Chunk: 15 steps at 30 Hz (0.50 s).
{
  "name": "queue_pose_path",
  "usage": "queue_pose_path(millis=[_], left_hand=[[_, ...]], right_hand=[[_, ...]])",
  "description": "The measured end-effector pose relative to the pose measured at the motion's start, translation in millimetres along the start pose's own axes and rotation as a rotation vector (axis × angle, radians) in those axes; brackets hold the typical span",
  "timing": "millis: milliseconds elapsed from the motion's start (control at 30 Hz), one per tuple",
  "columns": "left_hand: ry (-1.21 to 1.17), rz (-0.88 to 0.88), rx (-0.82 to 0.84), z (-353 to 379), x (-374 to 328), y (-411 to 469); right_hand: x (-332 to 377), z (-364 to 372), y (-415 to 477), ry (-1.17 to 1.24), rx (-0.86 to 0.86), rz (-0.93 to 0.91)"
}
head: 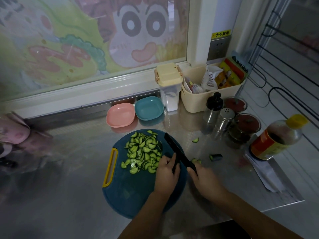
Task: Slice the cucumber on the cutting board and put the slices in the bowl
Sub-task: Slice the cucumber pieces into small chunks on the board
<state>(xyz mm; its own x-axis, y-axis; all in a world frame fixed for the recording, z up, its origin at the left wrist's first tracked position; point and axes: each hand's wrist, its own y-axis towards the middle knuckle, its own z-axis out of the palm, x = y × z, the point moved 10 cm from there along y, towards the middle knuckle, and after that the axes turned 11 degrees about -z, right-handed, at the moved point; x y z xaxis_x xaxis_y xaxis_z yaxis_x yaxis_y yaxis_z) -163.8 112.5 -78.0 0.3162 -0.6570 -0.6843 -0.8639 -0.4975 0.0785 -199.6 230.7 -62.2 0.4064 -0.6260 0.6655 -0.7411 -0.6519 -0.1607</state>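
Observation:
A heap of cucumber slices (144, 152) lies on the round dark blue cutting board (131, 192), which has a yellow handle on its left side. My right hand (205, 178) grips the handle of a black knife (174, 147) whose blade lies over the board's right edge. My left hand (166, 175) rests beside the slices, its fingers touching the blade. A pink bowl (120, 115) and a blue bowl (148, 108) stand behind the board. Stray cucumber pieces lie on the counter: one slice (195, 140), an end stub (215, 157) and bits (196, 160) by the knife handle.
On the steel counter at the back right stand a lidded container (169, 87), a cream basket (212, 87) of packets, shakers (222, 121), jars (245, 130) and a sauce bottle (276, 138). A window with cartoon stickers runs behind. A wire rack hangs on the right wall.

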Motion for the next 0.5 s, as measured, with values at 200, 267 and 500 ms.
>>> queue_pose_path(millis=[200,267,500], left_hand=[[0.014,0.005,-0.034,-1.0,1.8,0.4],[0.015,0.008,-0.041,-0.7,2.3,-0.5],[-0.008,-0.002,-0.053,-1.4,4.6,0.6]], right_hand=[[0.3,-4.7,0.1,-0.033,-0.012,-0.014],[-0.7,-5.5,0.1,-0.049,-0.021,-0.018],[2.0,-6.9,-1.8,-0.052,-0.047,-0.024]])
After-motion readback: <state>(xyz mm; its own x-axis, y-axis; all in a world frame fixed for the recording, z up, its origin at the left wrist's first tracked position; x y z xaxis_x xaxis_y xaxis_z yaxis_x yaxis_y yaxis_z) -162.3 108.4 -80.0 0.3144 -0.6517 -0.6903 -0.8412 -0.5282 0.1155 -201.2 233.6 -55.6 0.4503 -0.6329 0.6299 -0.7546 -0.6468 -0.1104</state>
